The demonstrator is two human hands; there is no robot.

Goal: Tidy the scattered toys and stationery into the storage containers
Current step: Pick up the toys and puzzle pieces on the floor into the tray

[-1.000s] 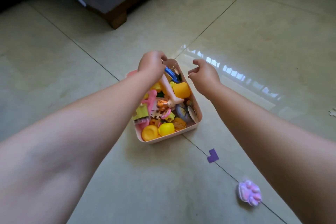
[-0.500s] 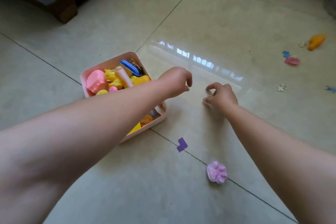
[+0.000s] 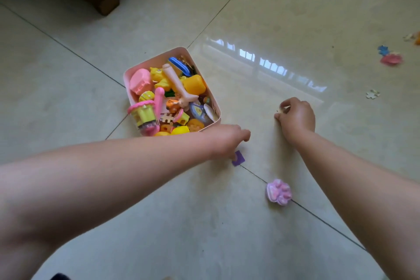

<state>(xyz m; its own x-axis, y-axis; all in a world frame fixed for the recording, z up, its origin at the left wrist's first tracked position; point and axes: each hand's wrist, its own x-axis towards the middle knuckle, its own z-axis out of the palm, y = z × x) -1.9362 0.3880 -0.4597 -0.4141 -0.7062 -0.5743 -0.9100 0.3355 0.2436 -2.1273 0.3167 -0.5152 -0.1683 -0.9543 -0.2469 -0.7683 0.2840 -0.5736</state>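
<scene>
Head view, floor, one entry.

- Pink storage box: heaped full of plastic toys; rests on the tiled floor at a grout crossing. Both hands were over it a second ago and are now clear of it.
- Left hand: has swung off the box and dropped to the floor just past its near corner. Fingers curled down onto the purple foam piece, touching it; whether the piece is gripped yet, I cannot tell.
- Right hand: now low on the tile, well right of the box, fingers pinched shut on a small pale item, seemingly a puzzle piece; mostly hidden.
- Purple paw toy: loose on a grout line, near both forearms, untouched.
- Further strays, far right: pale jigsaw piece, pink toy, blue piece just beside it.

Judgement: the drop-off step has given way to a new pickup round, both hands collecting at once. Several items remain out; the task is only partly done.
</scene>
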